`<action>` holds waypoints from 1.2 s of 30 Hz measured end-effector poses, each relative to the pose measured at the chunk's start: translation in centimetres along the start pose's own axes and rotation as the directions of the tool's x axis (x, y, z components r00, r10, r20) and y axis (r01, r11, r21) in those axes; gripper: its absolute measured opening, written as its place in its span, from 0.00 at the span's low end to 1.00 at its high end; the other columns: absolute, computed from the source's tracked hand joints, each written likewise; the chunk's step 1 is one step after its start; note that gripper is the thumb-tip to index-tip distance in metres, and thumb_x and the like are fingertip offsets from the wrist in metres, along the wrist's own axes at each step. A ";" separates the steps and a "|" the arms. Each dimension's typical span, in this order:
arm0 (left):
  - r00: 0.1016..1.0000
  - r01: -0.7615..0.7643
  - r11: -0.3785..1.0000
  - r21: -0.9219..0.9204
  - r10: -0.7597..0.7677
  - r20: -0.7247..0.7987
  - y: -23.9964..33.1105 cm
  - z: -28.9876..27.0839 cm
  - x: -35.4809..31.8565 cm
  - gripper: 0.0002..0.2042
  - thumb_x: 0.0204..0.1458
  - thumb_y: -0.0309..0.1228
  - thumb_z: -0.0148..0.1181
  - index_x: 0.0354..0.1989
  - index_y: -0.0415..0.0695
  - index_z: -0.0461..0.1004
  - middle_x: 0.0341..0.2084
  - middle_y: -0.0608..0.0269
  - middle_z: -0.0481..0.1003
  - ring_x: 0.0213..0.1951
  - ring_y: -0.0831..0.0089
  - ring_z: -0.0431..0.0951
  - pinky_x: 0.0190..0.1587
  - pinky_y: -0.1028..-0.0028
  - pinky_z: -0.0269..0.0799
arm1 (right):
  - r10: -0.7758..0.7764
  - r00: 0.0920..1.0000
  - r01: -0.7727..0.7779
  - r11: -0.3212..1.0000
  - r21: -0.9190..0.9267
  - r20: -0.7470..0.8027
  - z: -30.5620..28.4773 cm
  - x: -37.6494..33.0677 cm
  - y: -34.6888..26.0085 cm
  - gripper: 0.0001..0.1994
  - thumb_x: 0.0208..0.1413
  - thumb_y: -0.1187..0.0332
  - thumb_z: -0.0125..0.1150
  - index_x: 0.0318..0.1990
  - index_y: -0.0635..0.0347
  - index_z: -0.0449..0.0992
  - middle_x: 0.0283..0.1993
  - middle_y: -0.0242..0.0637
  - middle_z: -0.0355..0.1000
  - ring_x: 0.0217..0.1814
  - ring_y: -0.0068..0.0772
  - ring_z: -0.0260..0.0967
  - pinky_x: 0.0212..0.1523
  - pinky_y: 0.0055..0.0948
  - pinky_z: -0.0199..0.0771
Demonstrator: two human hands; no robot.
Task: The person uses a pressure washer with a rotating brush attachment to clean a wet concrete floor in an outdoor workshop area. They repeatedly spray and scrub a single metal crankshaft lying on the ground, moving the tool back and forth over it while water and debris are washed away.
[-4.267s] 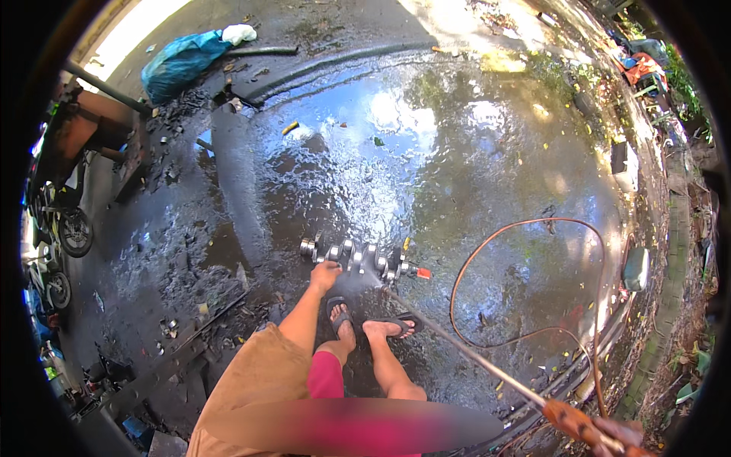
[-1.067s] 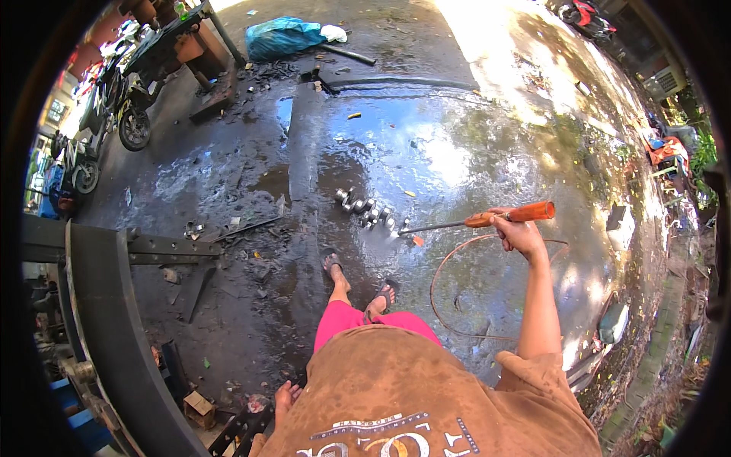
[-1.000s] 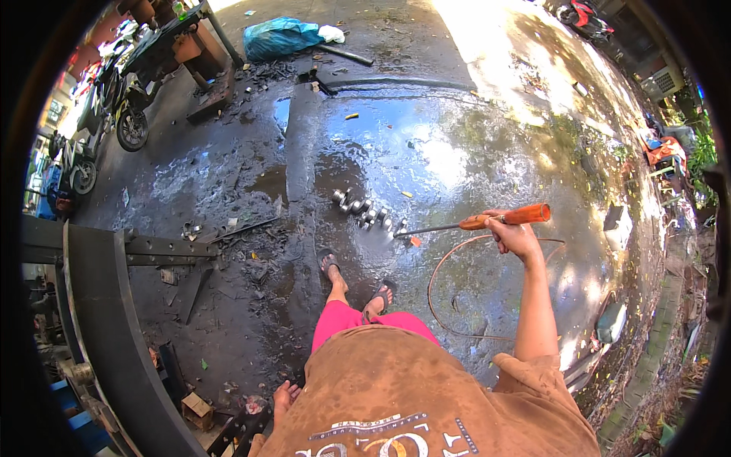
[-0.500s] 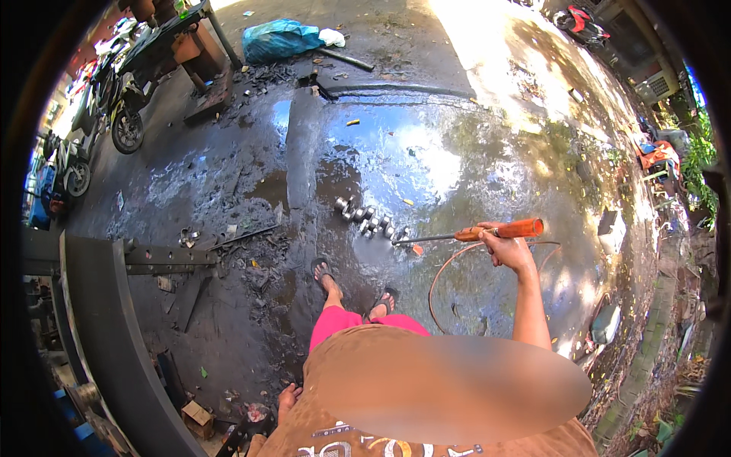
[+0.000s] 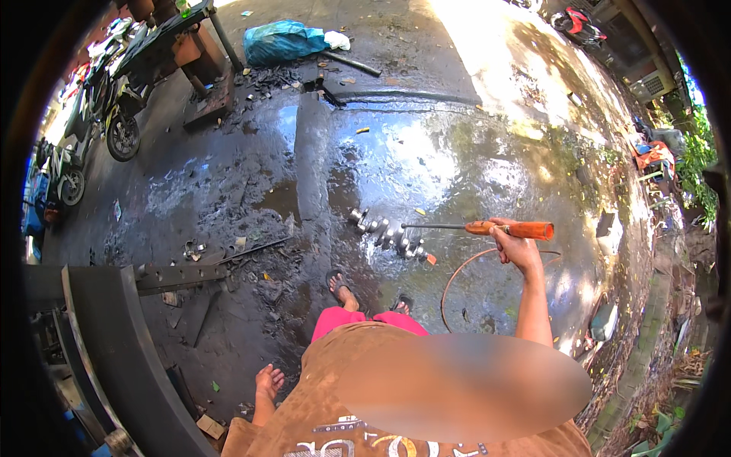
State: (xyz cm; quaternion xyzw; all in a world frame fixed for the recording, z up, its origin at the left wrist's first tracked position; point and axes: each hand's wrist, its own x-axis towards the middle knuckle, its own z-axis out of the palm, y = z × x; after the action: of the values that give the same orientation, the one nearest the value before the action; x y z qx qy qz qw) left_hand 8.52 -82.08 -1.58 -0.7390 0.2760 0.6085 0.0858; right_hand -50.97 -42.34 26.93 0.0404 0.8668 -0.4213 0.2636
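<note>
Beyond right hand, spray lance, crankshaft

one crankshaft, one spray wand, two motorcycles, one blue bag

A long spray lance with an orange handle and a thin dark metal tube is held almost level in the right hand, whose fingers wrap the handle near its front end. The tube's tip points left at a grey metal crankshaft with several lobes, which lies on its side on the wet concrete floor, slanting from upper left to lower right, just ahead of the person's sandalled feet
</note>
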 end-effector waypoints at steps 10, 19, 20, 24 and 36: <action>0.997 -0.009 0.998 0.065 0.004 0.075 5.5 -1.2 2.5 0.23 0.58 0.42 0.54 0.59 0.48 0.59 0.50 0.53 0.71 0.42 0.61 0.76 0.38 0.63 0.74 | 0.070 0.997 -0.064 0.989 -0.134 0.044 2.6 0.0 -2.7 0.17 0.57 0.63 0.59 0.52 0.59 0.74 0.18 0.27 0.63 0.12 0.18 0.60 0.12 0.23 0.59; 0.996 0.013 1.000 0.014 -0.014 0.083 5.7 -1.9 3.8 0.24 0.58 0.41 0.55 0.60 0.48 0.58 0.50 0.53 0.71 0.42 0.60 0.76 0.41 0.60 0.73 | 0.047 0.998 -0.044 0.995 -0.092 0.035 4.5 0.4 -5.3 0.17 0.57 0.63 0.60 0.52 0.59 0.74 0.19 0.28 0.63 0.12 0.19 0.60 0.12 0.24 0.60; 0.996 0.013 1.000 0.009 -0.014 0.086 5.5 -1.9 3.8 0.24 0.58 0.41 0.55 0.60 0.48 0.58 0.50 0.53 0.71 0.43 0.59 0.76 0.41 0.60 0.73 | 0.049 0.998 -0.045 0.994 -0.101 0.036 4.6 0.6 -5.6 0.18 0.57 0.63 0.60 0.53 0.59 0.74 0.19 0.28 0.63 0.12 0.19 0.60 0.12 0.24 0.60; 0.998 0.025 1.000 -0.012 -0.024 0.050 5.0 -2.0 3.9 0.25 0.58 0.41 0.55 0.60 0.48 0.57 0.51 0.52 0.71 0.45 0.57 0.76 0.43 0.59 0.73 | 0.009 1.000 -0.007 0.989 -0.148 0.013 5.2 1.9 -6.6 0.16 0.58 0.65 0.59 0.52 0.60 0.75 0.18 0.26 0.62 0.12 0.17 0.57 0.12 0.22 0.57; 1.000 0.027 0.994 -0.109 -0.026 0.008 2.1 -2.6 1.8 0.25 0.57 0.41 0.55 0.61 0.50 0.57 0.53 0.50 0.70 0.46 0.57 0.76 0.44 0.59 0.73 | -0.063 0.995 0.075 0.983 -0.168 0.077 5.4 5.2 -7.7 0.17 0.57 0.61 0.59 0.52 0.58 0.75 0.18 0.28 0.63 0.13 0.19 0.60 0.13 0.24 0.61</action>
State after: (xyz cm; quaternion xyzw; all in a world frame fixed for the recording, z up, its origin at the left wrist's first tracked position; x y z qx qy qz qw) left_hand 9.79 -85.56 -2.17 -0.7441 0.2323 0.6240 0.0546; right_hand -55.45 -52.11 27.12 -0.0275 0.8907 -0.3553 0.2822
